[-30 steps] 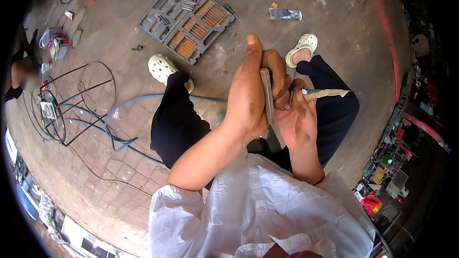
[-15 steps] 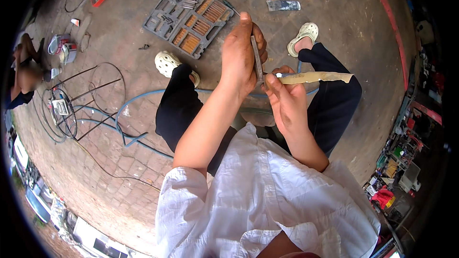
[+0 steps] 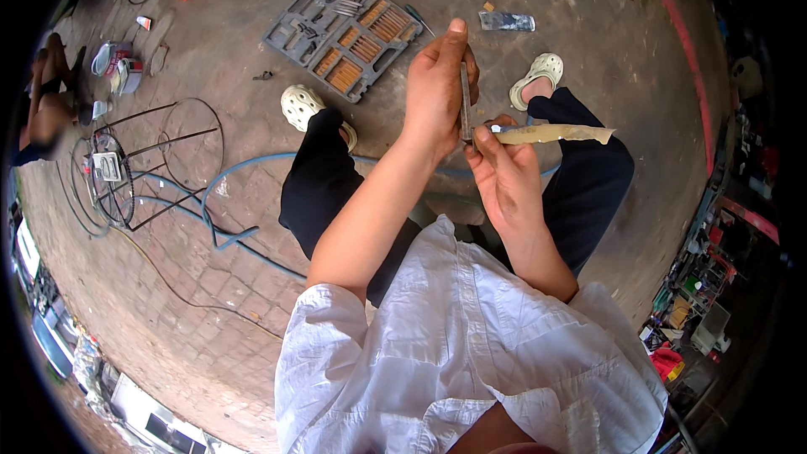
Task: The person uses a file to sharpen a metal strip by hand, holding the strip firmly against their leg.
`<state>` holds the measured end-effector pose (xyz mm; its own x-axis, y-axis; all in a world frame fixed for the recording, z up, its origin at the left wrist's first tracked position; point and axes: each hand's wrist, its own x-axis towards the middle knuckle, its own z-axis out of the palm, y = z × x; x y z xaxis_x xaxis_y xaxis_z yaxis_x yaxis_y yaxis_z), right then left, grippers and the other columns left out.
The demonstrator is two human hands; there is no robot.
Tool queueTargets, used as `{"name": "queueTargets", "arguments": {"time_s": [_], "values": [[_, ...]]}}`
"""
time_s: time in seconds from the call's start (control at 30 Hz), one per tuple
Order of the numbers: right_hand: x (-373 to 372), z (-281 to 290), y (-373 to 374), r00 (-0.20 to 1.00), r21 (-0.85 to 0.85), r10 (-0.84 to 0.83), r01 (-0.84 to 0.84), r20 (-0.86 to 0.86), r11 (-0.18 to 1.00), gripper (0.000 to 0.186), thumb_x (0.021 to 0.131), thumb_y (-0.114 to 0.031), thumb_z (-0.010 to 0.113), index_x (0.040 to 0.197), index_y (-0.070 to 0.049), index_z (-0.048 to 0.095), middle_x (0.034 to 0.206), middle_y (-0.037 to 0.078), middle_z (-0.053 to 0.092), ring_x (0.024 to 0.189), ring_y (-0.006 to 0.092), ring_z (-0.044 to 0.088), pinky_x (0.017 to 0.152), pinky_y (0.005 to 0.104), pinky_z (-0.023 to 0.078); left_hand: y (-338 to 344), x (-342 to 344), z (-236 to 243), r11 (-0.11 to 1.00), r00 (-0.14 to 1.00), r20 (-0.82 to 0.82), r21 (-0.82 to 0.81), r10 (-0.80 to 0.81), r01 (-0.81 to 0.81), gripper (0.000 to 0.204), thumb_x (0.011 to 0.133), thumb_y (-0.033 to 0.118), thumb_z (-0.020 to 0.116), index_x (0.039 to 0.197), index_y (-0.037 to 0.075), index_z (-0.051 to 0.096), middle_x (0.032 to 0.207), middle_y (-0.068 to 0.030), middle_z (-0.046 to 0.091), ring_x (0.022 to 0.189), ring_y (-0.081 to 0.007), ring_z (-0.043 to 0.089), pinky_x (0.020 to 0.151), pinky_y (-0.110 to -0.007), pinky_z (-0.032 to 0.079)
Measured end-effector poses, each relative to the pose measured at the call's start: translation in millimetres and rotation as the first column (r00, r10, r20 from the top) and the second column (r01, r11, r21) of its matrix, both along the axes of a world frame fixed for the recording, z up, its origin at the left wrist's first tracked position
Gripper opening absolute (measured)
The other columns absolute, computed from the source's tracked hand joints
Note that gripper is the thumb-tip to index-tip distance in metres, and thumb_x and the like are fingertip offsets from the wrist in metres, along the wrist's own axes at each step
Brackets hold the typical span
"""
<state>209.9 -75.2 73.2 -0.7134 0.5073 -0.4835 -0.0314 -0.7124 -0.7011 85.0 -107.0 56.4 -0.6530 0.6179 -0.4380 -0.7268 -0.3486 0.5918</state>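
Observation:
My left hand [image 3: 433, 97] is closed around a narrow, flat metal bar [image 3: 466, 105], thumb pointing up and away from me. Close beside it, my right hand [image 3: 507, 176] pinches a long, torn strip of tan paper [image 3: 563, 133] that looks like sandpaper; the strip sticks out to the right. The right fingertips meet the lower end of the bar. Whether the paper touches the metal there is hidden by the fingers. Both hands are held up above my lap, between my knees.
Beyond my left foot lies an open grey tool case [image 3: 294, 25] of bits, with a green-handled screwdriver [image 3: 414, 14] beside it. A blue hose [image 3: 252, 160] and a round wire frame [image 3: 172, 151] lie left. Another person [image 3: 50, 109] sits far left, near buckets [image 3: 122, 71]. Clutter lines the right edge.
Both hands keep their holds. The left hand and metal bar sit slightly further right in view, and the bar looks more upright. The paper strip has shifted slightly left.

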Motion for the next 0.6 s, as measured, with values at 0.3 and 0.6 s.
{"name": "queueTargets", "arguments": {"time_s": [0.3, 0.6], "values": [[-5.1, 3.2, 0.1, 1.000, 0.031, -0.012, 0.012, -0.020, 0.999, 0.014, 0.087, -0.005, 0.063, 0.090, -0.009, 0.050, 0.087, 0.000, 0.058, 0.084, 0.0091, 0.055, 0.076, 0.0273, 0.044, -0.3, -3.6, 8.1, 0.998, 0.999, 0.027, 0.064, 0.025, -0.027, 0.050, 0.096, 0.045, 0.044, 0.060, 0.011, 0.039, 0.053, 0.0005, 0.035, 0.045, -0.0102, 0.031, 0.041, -0.025, 0.024], [-1.2, -6.2, 15.9, 0.964, -0.458, -0.025, -0.104, -0.266, 0.883, 0.017, 0.093, -0.024, 0.055, 0.091, -0.007, 0.054, 0.086, 0.002, 0.057, 0.086, 0.0145, 0.055, 0.078, 0.0271, 0.044, 2.0, -8.7, 12.2, 0.992, 0.999, 0.036, 0.126, -0.026, 0.021, 0.052, 0.096, 0.047, 0.042, 0.059, 0.011, 0.037, 0.051, 0.0001, 0.033, 0.043, -0.0102, 0.029, 0.040, -0.025, 0.023]]}}
